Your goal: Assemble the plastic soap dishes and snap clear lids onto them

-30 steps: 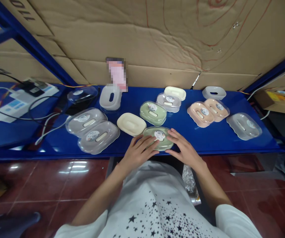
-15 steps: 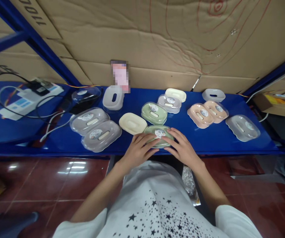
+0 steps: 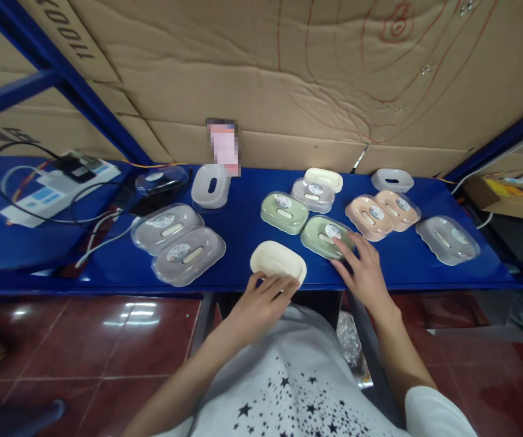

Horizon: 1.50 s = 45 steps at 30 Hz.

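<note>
My left hand is curled on the near edge of a cream soap dish, which sits without a lid at the front edge of the blue shelf. My right hand lies open with spread fingers, and its fingertips rest on a green soap box with a clear lid. That box stands just right of the cream dish. A second green lidded box sits behind them.
Two grey lidded boxes lie to the left, with a white dish and a dark box behind. Pink boxes, a clear one and white ones are at the right. A power strip with cables is at far left. Cardboard backs the shelf.
The green box moved from the front middle to the right under my right hand. My left hand left it and drew the cream dish to the front edge.
</note>
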{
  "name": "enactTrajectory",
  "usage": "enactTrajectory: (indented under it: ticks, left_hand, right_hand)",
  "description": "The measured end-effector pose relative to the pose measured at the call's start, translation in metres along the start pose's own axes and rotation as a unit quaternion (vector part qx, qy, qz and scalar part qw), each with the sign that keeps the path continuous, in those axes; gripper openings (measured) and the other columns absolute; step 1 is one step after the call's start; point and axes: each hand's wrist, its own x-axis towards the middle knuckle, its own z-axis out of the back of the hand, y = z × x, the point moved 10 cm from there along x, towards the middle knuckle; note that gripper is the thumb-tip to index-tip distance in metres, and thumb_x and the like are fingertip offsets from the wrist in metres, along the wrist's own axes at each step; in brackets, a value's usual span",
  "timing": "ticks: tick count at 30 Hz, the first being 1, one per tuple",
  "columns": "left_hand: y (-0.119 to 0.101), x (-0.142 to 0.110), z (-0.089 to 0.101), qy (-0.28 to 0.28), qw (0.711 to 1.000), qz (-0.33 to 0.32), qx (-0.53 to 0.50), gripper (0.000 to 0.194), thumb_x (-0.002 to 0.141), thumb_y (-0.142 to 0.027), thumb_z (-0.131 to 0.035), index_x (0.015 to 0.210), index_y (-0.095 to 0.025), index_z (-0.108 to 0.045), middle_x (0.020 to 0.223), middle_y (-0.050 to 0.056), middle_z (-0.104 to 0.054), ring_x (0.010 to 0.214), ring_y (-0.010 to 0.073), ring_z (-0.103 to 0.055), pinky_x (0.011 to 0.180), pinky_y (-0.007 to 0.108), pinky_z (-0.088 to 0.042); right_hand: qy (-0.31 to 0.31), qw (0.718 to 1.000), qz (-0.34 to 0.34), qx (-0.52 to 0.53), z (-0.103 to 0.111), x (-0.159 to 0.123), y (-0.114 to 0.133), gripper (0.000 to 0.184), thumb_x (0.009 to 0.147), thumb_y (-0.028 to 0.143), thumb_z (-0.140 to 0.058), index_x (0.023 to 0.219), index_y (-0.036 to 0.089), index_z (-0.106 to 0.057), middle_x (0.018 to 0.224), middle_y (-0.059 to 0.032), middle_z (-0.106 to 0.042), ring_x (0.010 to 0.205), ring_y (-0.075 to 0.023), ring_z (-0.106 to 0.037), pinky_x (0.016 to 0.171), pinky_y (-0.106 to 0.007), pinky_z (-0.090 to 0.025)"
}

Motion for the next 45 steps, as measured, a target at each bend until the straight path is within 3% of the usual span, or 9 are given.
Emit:
enactTrajectory:
  ticks: [5, 10, 14, 18, 21, 25, 29, 37, 45]
  left_hand:
    - [0.007, 0.000, 0.005, -0.037, 0.999, 0.007, -0.007, 0.047, 0.105, -0.010, -0.049, 0.148, -0.027, -0.059, 0.143, 0.006, -0.073, 0.124, 0.0250, -0.071, 0.103, 0.044, -0.055]
    - [0.086, 0.003, 0.057, -0.135, 0.984, 0.119, -0.006, 0.040, 0.108, -0.024, -0.053, 0.147, -0.025, -0.060, 0.135, 0.013, -0.075, 0.122, 0.0288, -0.072, 0.102, 0.046, -0.056]
    - [0.175, 0.018, 0.074, -0.056, 0.942, 0.302, 0.138, 0.056, 0.107, -0.036, -0.051, 0.158, -0.012, -0.051, 0.151, 0.025, -0.063, 0.142, 0.0447, -0.058, 0.117, 0.066, -0.041]
    - [0.217, 0.041, 0.060, 0.026, 0.910, 0.381, 0.163, 0.075, 0.105, -0.038, -0.053, 0.168, -0.004, -0.032, 0.169, 0.031, -0.042, 0.157, 0.0484, -0.039, 0.125, 0.070, -0.030]
    - [0.225, 0.057, 0.043, 0.059, 0.906, 0.390, 0.156, 0.080, 0.105, -0.044, -0.054, 0.170, -0.006, -0.027, 0.168, 0.032, -0.043, 0.159, 0.0469, -0.038, 0.125, 0.068, -0.031]
    - [0.234, 0.063, 0.033, 0.077, 0.890, 0.415, 0.172, 0.059, 0.104, -0.041, -0.058, 0.155, -0.012, -0.053, 0.162, 0.031, -0.050, 0.156, 0.0500, -0.041, 0.119, 0.071, -0.036]
    - [0.233, 0.062, 0.033, 0.076, 0.891, 0.414, 0.168, 0.036, 0.103, -0.027, -0.053, 0.132, -0.011, -0.067, 0.138, 0.028, -0.066, 0.135, 0.0458, -0.061, 0.110, 0.065, -0.047]
    - [0.209, 0.064, 0.044, 0.008, 0.906, 0.382, 0.184, 0.041, 0.093, -0.007, -0.047, 0.129, -0.017, -0.063, 0.125, 0.020, -0.068, 0.113, 0.0382, -0.070, 0.093, 0.052, -0.057]
    - [0.166, 0.043, 0.076, -0.138, 0.928, 0.326, 0.121, 0.042, 0.100, -0.012, -0.045, 0.135, -0.021, -0.065, 0.117, 0.015, -0.069, 0.111, 0.0351, -0.070, 0.095, 0.048, -0.057]
  right_hand:
    - [0.006, 0.999, 0.047, 0.010, -0.015, 0.020, 0.053, 0.066, 0.110, 0.042, -0.059, 0.171, 0.034, -0.035, 0.171, -0.0107, -0.047, 0.162, -0.0373, -0.037, 0.131, -0.067, -0.026]
    - [0.091, 0.977, 0.177, 0.076, -0.045, 0.012, 0.116, 0.041, 0.111, 0.043, -0.058, 0.149, 0.028, -0.061, 0.157, -0.0073, -0.064, 0.151, -0.0296, -0.054, 0.129, -0.059, -0.031]
    - [0.085, 0.981, 0.154, 0.084, -0.047, 0.010, 0.110, 0.030, 0.111, 0.029, -0.056, 0.139, 0.026, -0.067, 0.157, -0.0072, -0.064, 0.151, -0.0296, -0.054, 0.127, -0.059, -0.034]
    - [0.079, 0.982, 0.139, 0.099, -0.044, 0.008, 0.097, 0.034, 0.110, 0.021, -0.055, 0.142, 0.026, -0.066, 0.159, -0.0078, -0.063, 0.152, -0.0304, -0.052, 0.125, -0.060, -0.037]
    - [0.082, 0.982, 0.134, 0.107, -0.046, 0.006, 0.094, 0.035, 0.110, 0.020, -0.054, 0.142, 0.027, -0.066, 0.159, -0.0084, -0.062, 0.153, -0.0311, -0.051, 0.124, -0.060, -0.039]
    - [0.086, 0.981, 0.129, 0.120, -0.049, 0.006, 0.094, 0.036, 0.110, 0.022, -0.053, 0.143, 0.028, -0.065, 0.157, -0.0092, -0.063, 0.152, -0.0314, -0.053, 0.122, -0.060, -0.042]
    - [0.092, 0.980, 0.125, 0.127, -0.050, 0.007, 0.094, 0.038, 0.110, 0.021, -0.053, 0.145, 0.029, -0.065, 0.156, -0.0090, -0.064, 0.150, -0.0310, -0.054, 0.121, -0.058, -0.044]
    - [0.098, 0.979, 0.121, 0.133, -0.049, 0.008, 0.095, 0.037, 0.110, 0.022, -0.053, 0.145, 0.028, -0.065, 0.154, -0.0097, -0.065, 0.150, -0.0307, -0.054, 0.120, -0.058, -0.045]
    - [0.099, 0.979, 0.107, 0.141, -0.049, 0.010, 0.093, 0.040, 0.111, 0.026, -0.052, 0.150, 0.028, -0.060, 0.156, -0.0101, -0.063, 0.150, -0.0304, -0.054, 0.121, -0.058, -0.046]
